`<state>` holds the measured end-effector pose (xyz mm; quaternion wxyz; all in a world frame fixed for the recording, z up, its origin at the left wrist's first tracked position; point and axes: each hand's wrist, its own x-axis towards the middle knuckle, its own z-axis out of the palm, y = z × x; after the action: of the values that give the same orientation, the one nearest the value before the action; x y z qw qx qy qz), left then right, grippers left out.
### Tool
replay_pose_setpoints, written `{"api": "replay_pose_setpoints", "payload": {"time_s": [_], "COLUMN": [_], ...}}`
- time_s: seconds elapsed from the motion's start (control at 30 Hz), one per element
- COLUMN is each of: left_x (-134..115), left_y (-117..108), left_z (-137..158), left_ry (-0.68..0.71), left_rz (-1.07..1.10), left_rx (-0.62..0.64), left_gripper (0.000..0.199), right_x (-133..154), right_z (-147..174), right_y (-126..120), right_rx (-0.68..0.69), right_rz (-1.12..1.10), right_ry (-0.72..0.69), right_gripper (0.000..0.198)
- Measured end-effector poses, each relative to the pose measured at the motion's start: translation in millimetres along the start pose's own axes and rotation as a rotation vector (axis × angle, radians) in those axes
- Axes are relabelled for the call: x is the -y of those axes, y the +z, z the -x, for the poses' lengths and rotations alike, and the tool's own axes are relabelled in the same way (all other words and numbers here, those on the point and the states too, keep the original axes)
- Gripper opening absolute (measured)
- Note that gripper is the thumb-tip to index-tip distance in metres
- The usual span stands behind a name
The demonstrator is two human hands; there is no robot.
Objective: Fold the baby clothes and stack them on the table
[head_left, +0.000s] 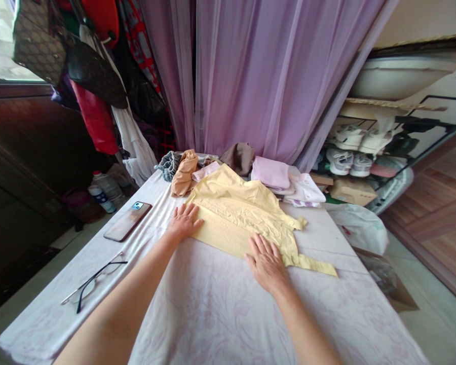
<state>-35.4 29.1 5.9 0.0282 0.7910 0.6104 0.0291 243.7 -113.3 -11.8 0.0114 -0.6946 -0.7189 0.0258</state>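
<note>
A yellow buttoned shirt (228, 208) lies spread on the cloth-covered table in front of me. Its near part is fairly smooth, while the far part is wrinkled; strap-like ends stick out to the right. My left hand (183, 222) rests flat on the shirt's left edge, fingers stretched out. Nearer the right end, my right hand (266, 259) lies palm down on the near edge with its fingers a little apart. Neither hand grips the fabric.
Behind the shirt sit an orange-tan garment (184, 172), a dark brown cloth (238, 158) and folded pink clothes (270, 171). A phone (127, 221) and eyeglasses (95, 278) lie on the left of the table (213, 314). Shoes (351, 162) stand on a rack at right.
</note>
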Motion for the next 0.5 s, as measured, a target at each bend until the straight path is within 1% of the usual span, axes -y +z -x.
{"api": "replay_pose_setpoints", "payload": {"time_s": [0.07, 0.1, 0.13, 0.23, 0.3, 0.33, 0.4, 0.5], "left_x": [-20.2, -34.7, -51.3, -101.5, -121.1, -123.9, -114.8, -75.8], "left_y": [2.5, 4.9, 8.0, 17.4, 21.2, 22.0, 21.6, 18.4], "left_z": [6.4, 10.8, 15.5, 28.3, 31.8, 31.5, 27.1, 15.1], "left_ry": [-0.07, -0.062, -0.016, 0.186, 0.228, 0.234, 0.212, 0.139], "left_rz": [0.002, 0.014, 0.037, 0.148, 0.167, 0.172, 0.163, 0.11], "left_rx": [-0.018, -0.044, -0.067, -0.092, -0.082, -0.078, -0.062, -0.046], "left_gripper": [0.059, 0.058, 0.056, 0.054, 0.055, 0.055, 0.056, 0.058], "right_x": [-0.4, -0.9, -1.5, -3.4, -4.3, -4.5, -4.7, -4.6], "right_z": [-0.1, -0.2, -0.2, -0.2, 0.1, 0.3, 0.9, 1.7], "right_y": [2.7, 4.3, 5.9, 10.2, 12.1, 12.7, 13.4, 14.0], "right_rx": [-0.012, -0.017, -0.022, -0.043, -0.065, -0.077, -0.092, -0.095], "right_rz": [0.0, 0.002, 0.006, 0.021, 0.028, 0.029, 0.025, 0.016], "right_ry": [0.002, 0.002, -0.001, -0.017, -0.023, -0.026, -0.032, -0.032], "right_gripper": [0.058, 0.058, 0.058, 0.058, 0.057, 0.057, 0.057, 0.056]}}
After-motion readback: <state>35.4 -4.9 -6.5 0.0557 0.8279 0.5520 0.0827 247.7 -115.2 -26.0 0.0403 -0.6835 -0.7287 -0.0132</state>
